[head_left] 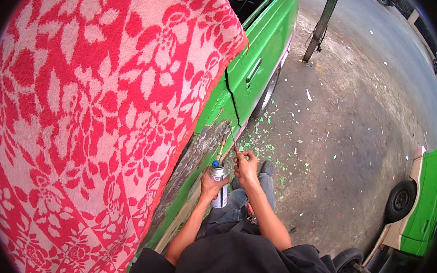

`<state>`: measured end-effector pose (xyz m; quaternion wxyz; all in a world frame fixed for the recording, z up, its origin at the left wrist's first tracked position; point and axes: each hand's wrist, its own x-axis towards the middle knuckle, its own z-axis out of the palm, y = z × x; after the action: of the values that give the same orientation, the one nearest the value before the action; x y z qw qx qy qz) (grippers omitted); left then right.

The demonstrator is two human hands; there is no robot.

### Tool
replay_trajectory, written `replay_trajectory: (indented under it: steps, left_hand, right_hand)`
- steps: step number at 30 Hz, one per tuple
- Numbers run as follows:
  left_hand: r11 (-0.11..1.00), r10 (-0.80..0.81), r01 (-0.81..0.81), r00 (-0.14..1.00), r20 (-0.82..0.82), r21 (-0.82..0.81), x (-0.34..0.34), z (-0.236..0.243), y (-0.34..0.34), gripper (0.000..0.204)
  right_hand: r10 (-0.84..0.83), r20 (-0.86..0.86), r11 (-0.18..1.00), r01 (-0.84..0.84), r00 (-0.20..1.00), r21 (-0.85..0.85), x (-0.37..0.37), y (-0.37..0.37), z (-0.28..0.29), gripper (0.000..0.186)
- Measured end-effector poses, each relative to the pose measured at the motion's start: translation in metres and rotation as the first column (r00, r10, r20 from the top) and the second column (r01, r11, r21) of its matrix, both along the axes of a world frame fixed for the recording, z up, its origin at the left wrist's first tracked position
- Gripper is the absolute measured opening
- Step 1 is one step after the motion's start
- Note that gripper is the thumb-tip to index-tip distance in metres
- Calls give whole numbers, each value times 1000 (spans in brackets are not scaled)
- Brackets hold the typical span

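My left hand [211,185] is wrapped round a white and silver gas canister [219,199]. On its top sits a torch head with a blue knob [216,163] and a slim brass nozzle [221,150], pointed at the car's side. Between the fingers of my right hand [246,167] is a thin tool with a dark handle [236,149]; its tip is close to the panel, and whether it touches I cannot tell. Both hands are low beside the green car [256,63]. Facing them is a rough grey patch [209,138] where paint is gone. No flame shows.
A red and pink floral towel [94,102] drapes over the car at left. Green paint chips [266,149] litter the ground near my shoes [267,167]. Ahead stands a metal post [321,29]. A second green vehicle [421,206] with a dark wheel [401,201] is at right.
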<state>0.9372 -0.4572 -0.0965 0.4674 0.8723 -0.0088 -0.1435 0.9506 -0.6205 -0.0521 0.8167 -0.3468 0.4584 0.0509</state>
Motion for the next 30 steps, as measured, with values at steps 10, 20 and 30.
replay_trajectory:
  steps: [10,20,30]
  left_hand:
    - [999,-14,14,1000,-2,38,7,-3,-6,50]
    - [999,-34,34,999,-15,-27,3,14,-12,50]
    - [998,20,-22,999,-32,-64,4,3,-15,41]
  right_hand:
    - [5,-19,996,-7,1000,-92,0,5,-7,13]
    - [18,11,993,-17,1000,-121,-3,0,-15,20]
    - [-50,51,999,50,997,11,-3,-1,-25,13]
